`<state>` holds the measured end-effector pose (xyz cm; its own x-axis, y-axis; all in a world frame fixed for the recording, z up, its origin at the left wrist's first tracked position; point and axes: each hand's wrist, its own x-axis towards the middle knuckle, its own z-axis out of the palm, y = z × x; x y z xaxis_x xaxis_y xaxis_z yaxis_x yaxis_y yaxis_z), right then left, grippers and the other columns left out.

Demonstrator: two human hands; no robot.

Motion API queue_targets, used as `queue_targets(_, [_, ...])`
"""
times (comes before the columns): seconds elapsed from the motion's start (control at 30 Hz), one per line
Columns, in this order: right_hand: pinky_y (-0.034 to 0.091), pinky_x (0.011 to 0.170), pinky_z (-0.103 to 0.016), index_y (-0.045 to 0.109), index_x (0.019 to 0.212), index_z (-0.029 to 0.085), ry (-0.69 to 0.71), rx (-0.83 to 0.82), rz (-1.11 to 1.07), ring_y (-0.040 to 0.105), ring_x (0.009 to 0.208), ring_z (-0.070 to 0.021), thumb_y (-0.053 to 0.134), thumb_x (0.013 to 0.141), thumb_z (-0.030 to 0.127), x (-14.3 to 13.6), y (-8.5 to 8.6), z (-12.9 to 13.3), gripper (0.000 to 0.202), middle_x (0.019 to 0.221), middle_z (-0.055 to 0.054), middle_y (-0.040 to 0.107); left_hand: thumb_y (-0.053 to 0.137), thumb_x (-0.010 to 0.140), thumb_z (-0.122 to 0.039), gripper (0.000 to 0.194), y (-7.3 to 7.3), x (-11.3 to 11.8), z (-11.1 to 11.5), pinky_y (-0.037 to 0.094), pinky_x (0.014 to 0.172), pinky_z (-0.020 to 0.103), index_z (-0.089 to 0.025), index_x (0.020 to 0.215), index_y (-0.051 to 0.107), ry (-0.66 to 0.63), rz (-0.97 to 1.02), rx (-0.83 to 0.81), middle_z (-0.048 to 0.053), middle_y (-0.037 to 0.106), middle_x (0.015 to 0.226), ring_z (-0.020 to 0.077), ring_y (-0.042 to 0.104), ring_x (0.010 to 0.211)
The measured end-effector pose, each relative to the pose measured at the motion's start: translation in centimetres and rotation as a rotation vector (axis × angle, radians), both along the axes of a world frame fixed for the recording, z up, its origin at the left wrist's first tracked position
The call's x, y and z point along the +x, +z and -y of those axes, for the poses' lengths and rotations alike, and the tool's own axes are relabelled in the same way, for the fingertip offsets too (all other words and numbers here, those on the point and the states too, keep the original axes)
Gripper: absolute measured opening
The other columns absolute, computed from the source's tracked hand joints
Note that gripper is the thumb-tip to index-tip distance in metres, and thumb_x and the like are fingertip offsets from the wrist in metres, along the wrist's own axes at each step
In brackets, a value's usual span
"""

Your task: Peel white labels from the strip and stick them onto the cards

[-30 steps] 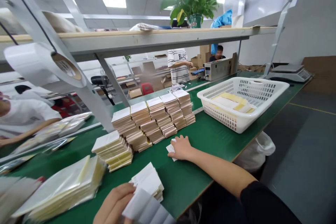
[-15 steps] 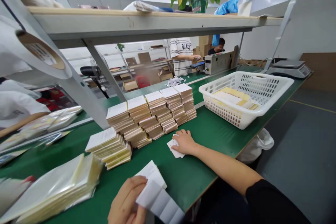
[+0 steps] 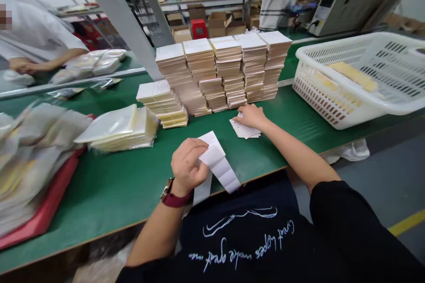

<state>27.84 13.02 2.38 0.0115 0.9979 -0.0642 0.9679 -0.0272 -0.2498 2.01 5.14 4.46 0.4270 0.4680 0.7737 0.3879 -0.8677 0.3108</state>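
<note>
A white paper strip (image 3: 226, 172) is hanging in creased segments from the left hand (image 3: 190, 163), its lower end reaching the near edge of the green table (image 3: 133, 185). The left hand is pinching it between thumb and bent fingers, the forearm rising from the lower left and the wrist wearing a watch (image 3: 167, 189). Farther forward, the right hand (image 3: 251, 116) is resting palm down on loose white slips (image 3: 246, 131), its forearm slanting in from the right; whether its fingers are gripping any, I cannot tell. Just beyond, tall card stacks (image 3: 229, 73) are standing in a row, with a white basket (image 3: 335, 108) sitting to their right.
</note>
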Motion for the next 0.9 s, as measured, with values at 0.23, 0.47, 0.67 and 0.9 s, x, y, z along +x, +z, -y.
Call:
queue_targets(0.23, [0.040, 0.097, -0.051, 0.060, 0.127, 0.022, 0.151, 0.009, 0.003, 0.043, 0.126, -0.0349, 0.065, 0.078, 0.060, 0.0, -0.4, 0.2, 0.062, 0.129, -0.015, 0.055, 0.054, 0.081, -0.015, 0.011, 0.5, -0.3, 0.7, 0.056, 0.070, 0.033, -0.017, 0.080, 0.064, 0.028, 0.026, -0.010, 0.007, 0.069, 0.083, 0.0172, 0.066, 0.078])
queue_targets(0.47, [0.038, 0.101, -0.050, 0.043, 0.144, 0.019, 0.233, -0.070, -0.010, 0.041, 0.128, -0.0356, 0.069, 0.076, 0.055, 0.9, 0.1, 1.1, 0.081, 0.138, -0.017, 0.051, 0.053, 0.080, -0.012, 0.012, 0.8, -0.3, 0.5, 0.056, 0.070, 0.031, -0.017, 0.084, 0.063, 0.007, -0.021, 0.014, 0.007, 0.069, 0.086, 0.0166, 0.066, 0.078])
queue_targets(0.67, [0.038, 0.101, -0.050, 0.044, 0.144, 0.019, 0.240, -0.049, -0.021, 0.042, 0.126, -0.0357, 0.068, 0.078, 0.046, 0.5, 0.2, 1.4, 0.075, 0.135, -0.017, 0.052, 0.056, 0.078, -0.010, 0.011, 1.0, 0.0, 0.4, 0.055, 0.070, 0.030, -0.017, 0.083, 0.063, 0.029, -0.028, 0.064, 0.006, 0.069, 0.083, 0.0163, 0.065, 0.078])
queue_targets(0.9, [0.034, 0.108, -0.052, 0.036, 0.149, 0.019, 0.238, -0.155, -0.041, 0.034, 0.136, -0.0366, 0.072, 0.073, 0.041, 1.4, 0.8, 1.2, 0.087, 0.151, -0.015, 0.039, 0.057, 0.076, -0.009, 0.013, 1.0, 0.1, 0.2, 0.055, 0.071, 0.030, -0.016, 0.085, 0.064, 0.020, -0.010, 0.109, 0.006, 0.069, 0.082, 0.0174, 0.066, 0.077])
